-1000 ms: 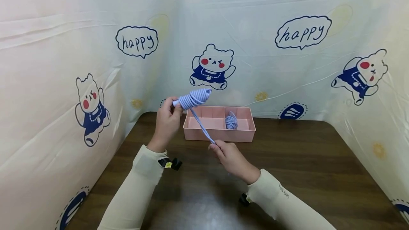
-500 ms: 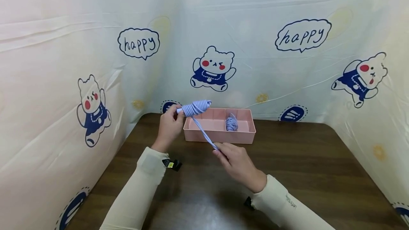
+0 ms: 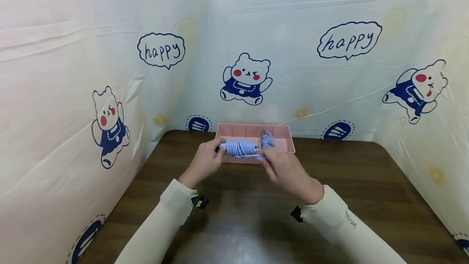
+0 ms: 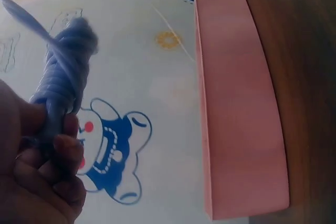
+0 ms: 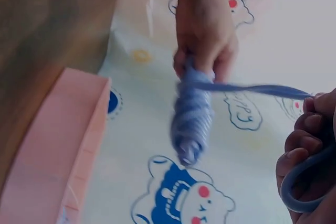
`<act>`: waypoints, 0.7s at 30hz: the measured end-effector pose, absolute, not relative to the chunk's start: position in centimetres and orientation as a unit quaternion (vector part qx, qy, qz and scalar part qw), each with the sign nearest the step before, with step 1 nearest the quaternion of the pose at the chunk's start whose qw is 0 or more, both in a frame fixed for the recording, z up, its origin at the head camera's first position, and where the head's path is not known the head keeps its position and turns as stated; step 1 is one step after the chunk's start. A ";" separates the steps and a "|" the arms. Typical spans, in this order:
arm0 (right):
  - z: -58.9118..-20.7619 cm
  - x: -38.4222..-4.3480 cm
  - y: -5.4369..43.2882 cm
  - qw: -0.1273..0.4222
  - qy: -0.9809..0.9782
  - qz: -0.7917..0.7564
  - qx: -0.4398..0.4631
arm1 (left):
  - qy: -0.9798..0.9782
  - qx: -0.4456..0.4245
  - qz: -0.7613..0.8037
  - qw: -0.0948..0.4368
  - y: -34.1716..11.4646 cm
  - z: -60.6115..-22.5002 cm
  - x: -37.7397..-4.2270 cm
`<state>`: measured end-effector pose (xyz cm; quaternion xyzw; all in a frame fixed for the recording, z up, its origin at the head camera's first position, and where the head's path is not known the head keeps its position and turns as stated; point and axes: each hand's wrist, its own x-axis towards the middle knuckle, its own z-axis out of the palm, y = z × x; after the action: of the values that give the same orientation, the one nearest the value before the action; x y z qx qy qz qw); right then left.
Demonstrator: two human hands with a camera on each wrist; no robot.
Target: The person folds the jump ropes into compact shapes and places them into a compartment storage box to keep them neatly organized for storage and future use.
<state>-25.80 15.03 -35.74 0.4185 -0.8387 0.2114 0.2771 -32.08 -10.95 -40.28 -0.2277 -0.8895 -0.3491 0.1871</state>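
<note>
My left hand point(image 3: 205, 161) pinches one end of a light-blue cord point(image 3: 239, 148), which is wound in tight coils into a long bundle. In the left wrist view, the thumb and curled fingers point(image 4: 65, 150) close round the bundle's narrow end. A doubled length of the cord runs across to my right hand point(image 3: 289, 171), which grips it in curled fingers. From that fist a loop of cord point(image 5: 289, 184) hangs in the right wrist view. The bundle is held in the air and overlaps the front of a pink box point(image 3: 234, 130) in the head view.
Inside the box's right compartment lies a second coiled blue cord point(image 3: 267, 139). The box stands at the back of a dark wooden table point(image 3: 234, 215). A pale printed cloth point(image 3: 293, 93) hangs behind and along both sides.
Both hands came lower, and the bundle swung level, now in front of the box. My right hand moved right and upward beside the bundle, bringing the cord's loose length along its coils.
</note>
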 end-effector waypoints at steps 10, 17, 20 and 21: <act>-33.4 -27.9 15.8 0.271 -0.838 0.171 0.442 | -0.867 -0.371 -0.326 0.068 -9.4 -40.2 -30.3; -34.1 -29.5 16.3 0.187 -0.860 0.268 0.392 | -0.842 -0.433 -0.322 0.025 -9.1 -39.3 -28.8; -34.7 -30.2 16.5 0.155 -0.861 0.310 0.373 | -0.832 -0.446 -0.330 0.022 -9.0 -38.8 -28.3; -34.9 -30.5 16.5 0.146 -0.859 0.323 0.370 | -0.829 -0.448 -0.334 0.018 -9.0 -38.7 -28.1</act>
<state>-30.48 16.51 -34.91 0.3700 -0.8589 0.3226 0.1458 -28.15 -8.98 -38.70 -0.4484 -0.8290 -0.3337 0.0185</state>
